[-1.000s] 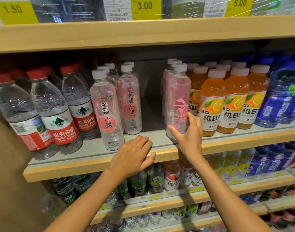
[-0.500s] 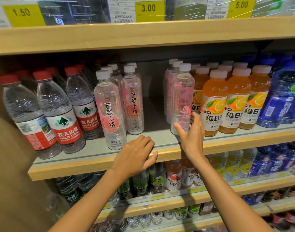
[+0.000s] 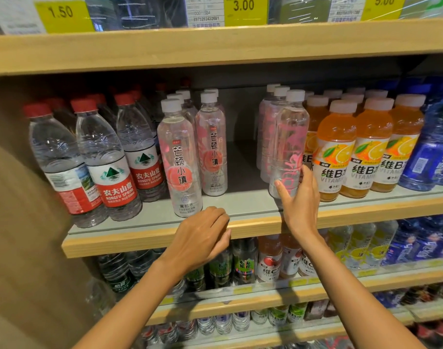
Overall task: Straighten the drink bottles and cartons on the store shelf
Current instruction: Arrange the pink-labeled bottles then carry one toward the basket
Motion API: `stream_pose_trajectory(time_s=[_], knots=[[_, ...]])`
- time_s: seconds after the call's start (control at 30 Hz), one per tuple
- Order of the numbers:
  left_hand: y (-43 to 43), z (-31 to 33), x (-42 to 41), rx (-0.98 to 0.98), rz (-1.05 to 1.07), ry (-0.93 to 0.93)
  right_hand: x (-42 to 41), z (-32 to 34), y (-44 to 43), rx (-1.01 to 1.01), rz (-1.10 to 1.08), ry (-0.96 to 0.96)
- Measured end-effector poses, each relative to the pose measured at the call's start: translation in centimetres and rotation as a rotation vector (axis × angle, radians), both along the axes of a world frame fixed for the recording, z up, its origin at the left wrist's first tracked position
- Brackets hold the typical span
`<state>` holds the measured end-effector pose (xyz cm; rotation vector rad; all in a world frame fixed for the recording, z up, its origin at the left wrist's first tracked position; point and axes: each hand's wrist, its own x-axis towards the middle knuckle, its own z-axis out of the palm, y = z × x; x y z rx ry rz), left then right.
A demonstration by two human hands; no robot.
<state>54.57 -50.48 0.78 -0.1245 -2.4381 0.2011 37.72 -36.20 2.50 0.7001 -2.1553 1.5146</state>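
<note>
In the head view, you are wrapping your right hand (image 3: pixel 301 197) around the lower part of the clear pink-printed bottle (image 3: pixel 289 137), with the thumb on its left side and the fingers curling round its right. That bottle is standing upright at the front of its row on the middle shelf (image 3: pixel 139 238), touching or nearly touching the orange vitamin bottles (image 3: pixel 337 152) on its right. An open gap is separating it from the labelled pink bottles (image 3: pixel 178 157) on its left. Its print is showing through the plastic as if from behind, while the bottles across the gap are showing their names plainly. So you are probably gripping low on the body in order to twist it until the label is facing out. Holding it near the base is also keeping a tall, narrow bottle from tipping against its neighbours.

Your left hand (image 3: pixel 202 238) is resting on the wooden front lip of the same shelf. Its fingers are loosely bent and grasping nothing, and it seems to be steadying you while the other hand is working.

The red-capped water bottles (image 3: pixel 107 157) at the far left are leaning at slightly different angles, though the wide lens may be exaggerating that. The blue bottles (image 3: pixel 431 152) at the far right are standing packed together.
</note>
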Motion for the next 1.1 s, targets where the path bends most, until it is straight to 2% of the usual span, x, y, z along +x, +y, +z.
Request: stream_pose_trajectory(time_s=[0.1,0.17,0.27,0.33,0.43,0.5,0.7,0.8,0.97,1.1], knots=[[-1.2,-0.6,1.4,-0.056,-0.033,0.147,2.0,0.4,0.1,-0.081,-0.053,0.192],[-2.5,-1.3,2.8,-0.099,-0.001,0.285,3.3,0.9,-0.6,-0.107,0.002,0.262],[-5.0,-2.1,4.9,-0.113,0.119,0.37,4.4,1.8,-2.8,-0.085,0.215,0.156],[-6.5,-2.2,5.7,-0.106,0.202,0.336,4.5,2.2,-4.8,-0.044,0.338,-0.003],[-7.8,-2.1,5.8,-0.116,0.277,0.246,3.9,2.5,-7.9,0.073,0.383,-0.208],[-8.0,-2.3,5.7,-0.168,0.318,0.218,3.3,2.4,-9.8,0.072,0.409,-0.305],[-8.7,-3.0,5.7,-0.223,0.314,0.23,2.5,1.1,-12.6,0.08,0.411,-0.329],[-8.8,-3.1,5.7,-0.239,0.311,0.24,2.4,1.0,-12.9,0.059,0.417,-0.27],[-8.3,-2.6,5.8,-0.209,0.313,0.216,3.2,1.2,-11.7,0.005,0.383,-0.153],[-7.6,-2.0,6.0,-0.13,0.302,0.168,3.6,1.4,-9.6,-0.011,0.37,-0.17]])
